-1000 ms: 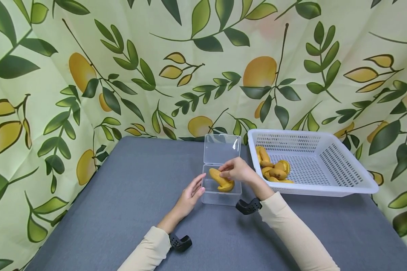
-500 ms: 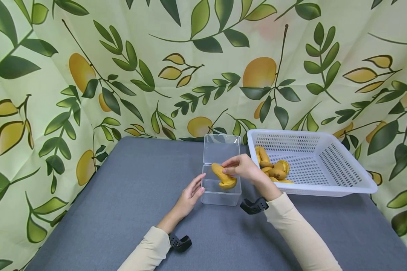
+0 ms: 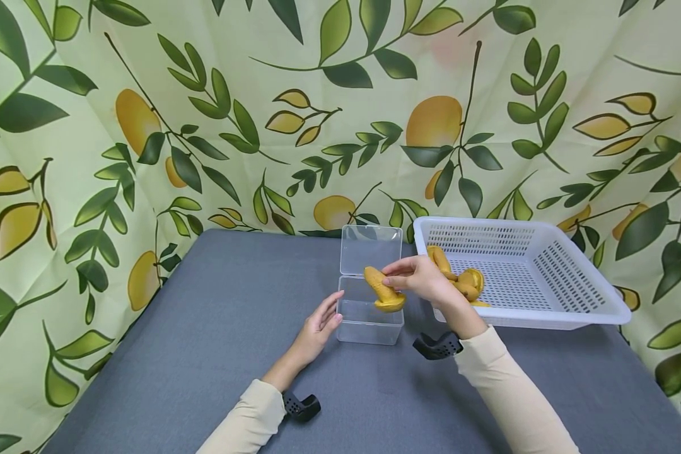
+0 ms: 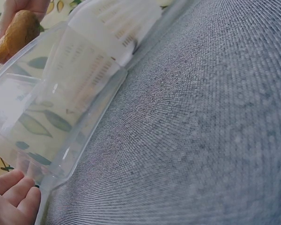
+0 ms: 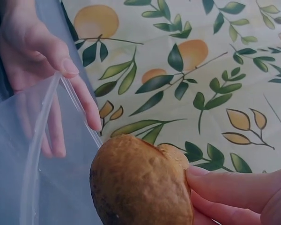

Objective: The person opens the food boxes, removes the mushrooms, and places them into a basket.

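Observation:
My right hand [image 3: 425, 280] pinches a yellow-brown mushroom [image 3: 384, 291] by its stem, cap downward, above the right part of a clear plastic box [image 3: 369, 333]. In the right wrist view the rounded brown cap [image 5: 136, 187] fills the lower middle, with thumb and fingers at its right. My left hand [image 3: 313, 328] lies at the box's left side, fingers loosely extended, thumb tip at the near left corner. The left wrist view has those fingers [image 4: 16, 197] against the clear wall. The hinged lid [image 3: 371, 246] stands raised behind the box. Nothing shows inside the box.
A white perforated plastic basket [image 3: 530, 315] stands right of the box, with several similar mushrooms [image 3: 471, 280] at its left end. Grey cloth [image 3: 232, 302] covers the table. A leaf-and-fruit patterned curtain [image 3: 340, 157] hangs along the back and sides.
My right hand has lifted the mushroom from within the box and carried it up and to the right, toward the basket side. The left hand and the box have stayed in place.

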`<state>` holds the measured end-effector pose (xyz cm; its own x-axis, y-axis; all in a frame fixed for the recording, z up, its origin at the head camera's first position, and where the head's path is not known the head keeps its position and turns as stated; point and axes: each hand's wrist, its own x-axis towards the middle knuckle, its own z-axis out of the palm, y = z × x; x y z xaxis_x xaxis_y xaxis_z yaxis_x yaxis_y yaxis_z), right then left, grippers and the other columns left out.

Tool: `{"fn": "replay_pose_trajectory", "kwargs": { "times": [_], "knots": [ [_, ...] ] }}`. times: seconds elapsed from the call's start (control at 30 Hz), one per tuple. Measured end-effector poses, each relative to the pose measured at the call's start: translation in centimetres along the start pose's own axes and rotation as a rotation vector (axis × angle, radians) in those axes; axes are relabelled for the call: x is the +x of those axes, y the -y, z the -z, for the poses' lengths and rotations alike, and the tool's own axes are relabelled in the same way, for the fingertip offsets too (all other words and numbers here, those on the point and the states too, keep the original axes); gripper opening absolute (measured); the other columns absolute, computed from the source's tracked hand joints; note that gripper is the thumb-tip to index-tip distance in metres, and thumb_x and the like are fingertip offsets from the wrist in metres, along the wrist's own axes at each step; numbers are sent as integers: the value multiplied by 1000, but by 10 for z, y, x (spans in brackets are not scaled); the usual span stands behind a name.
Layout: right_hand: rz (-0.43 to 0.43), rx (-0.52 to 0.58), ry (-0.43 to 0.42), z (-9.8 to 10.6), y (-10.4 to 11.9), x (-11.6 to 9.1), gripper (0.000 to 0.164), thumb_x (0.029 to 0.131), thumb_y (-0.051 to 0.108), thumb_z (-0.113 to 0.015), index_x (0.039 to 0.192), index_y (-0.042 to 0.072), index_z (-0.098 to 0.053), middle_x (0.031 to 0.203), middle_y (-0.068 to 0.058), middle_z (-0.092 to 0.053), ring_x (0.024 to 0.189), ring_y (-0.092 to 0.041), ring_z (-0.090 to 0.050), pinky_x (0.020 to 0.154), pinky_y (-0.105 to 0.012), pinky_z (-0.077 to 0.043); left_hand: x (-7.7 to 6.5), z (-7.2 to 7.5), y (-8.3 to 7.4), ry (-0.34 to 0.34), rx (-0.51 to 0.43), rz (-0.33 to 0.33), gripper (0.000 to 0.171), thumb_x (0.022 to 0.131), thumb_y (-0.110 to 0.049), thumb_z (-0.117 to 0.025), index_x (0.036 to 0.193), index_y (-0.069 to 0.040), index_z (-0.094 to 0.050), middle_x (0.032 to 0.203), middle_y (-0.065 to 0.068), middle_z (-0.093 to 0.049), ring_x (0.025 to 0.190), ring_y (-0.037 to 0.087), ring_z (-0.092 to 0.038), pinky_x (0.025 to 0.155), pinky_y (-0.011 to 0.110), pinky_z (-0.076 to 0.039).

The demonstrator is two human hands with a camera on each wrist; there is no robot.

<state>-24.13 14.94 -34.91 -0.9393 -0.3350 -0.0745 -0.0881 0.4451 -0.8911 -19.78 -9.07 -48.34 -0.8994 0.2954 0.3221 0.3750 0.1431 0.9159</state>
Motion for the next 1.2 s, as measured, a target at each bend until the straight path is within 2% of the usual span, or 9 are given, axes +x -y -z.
{"fn": "replay_pose_trajectory", "kwargs": {
  "times": [0.33, 0.6, 0.9, 1.2],
  "knots": [
    [18, 9, -49, 13, -3, -7, 35, 85, 7, -70, 113, -13, -65, 99, -21, -74, 73, 1, -65, 72, -23, -61, 0, 0, 0, 0, 0, 9, 49, 99, -11, -48, 146, -6, -38, 152, 24, -38, 140, 45, -38, 113, 48, -37],
    [-17, 32, -56, 26, -9, -13, 38, 87, 7, -68, 117, -15, -61, 94, -10, -75, 73, 0, -65, 73, -22, -61, 0, 0, 2, 9, 6, 2, 49, 99, -11, -48, 147, -5, -36, 153, 25, -37, 140, 45, -37, 113, 48, -37],
    [-31, 49, -129, 45, -13, -19, 43, 87, 12, -69, 120, -15, -60, 88, 6, -73, 73, 3, -66, 75, -23, -62, 0, 1, 1, 9, 9, 5, 49, 99, -11, -48, 147, -6, -37, 152, 24, -38, 140, 45, -37, 114, 49, -36],
    [-41, 81, -158, 59, -20, -21, 46, 88, 12, -69, 122, -16, -57, 92, 10, -70, 76, 4, -66, 80, -27, -62, -1, 1, 3, 12, 20, 12, 49, 99, -11, -48, 147, -9, -37, 153, 22, -38, 140, 44, -38, 113, 49, -37]
  ]
}}
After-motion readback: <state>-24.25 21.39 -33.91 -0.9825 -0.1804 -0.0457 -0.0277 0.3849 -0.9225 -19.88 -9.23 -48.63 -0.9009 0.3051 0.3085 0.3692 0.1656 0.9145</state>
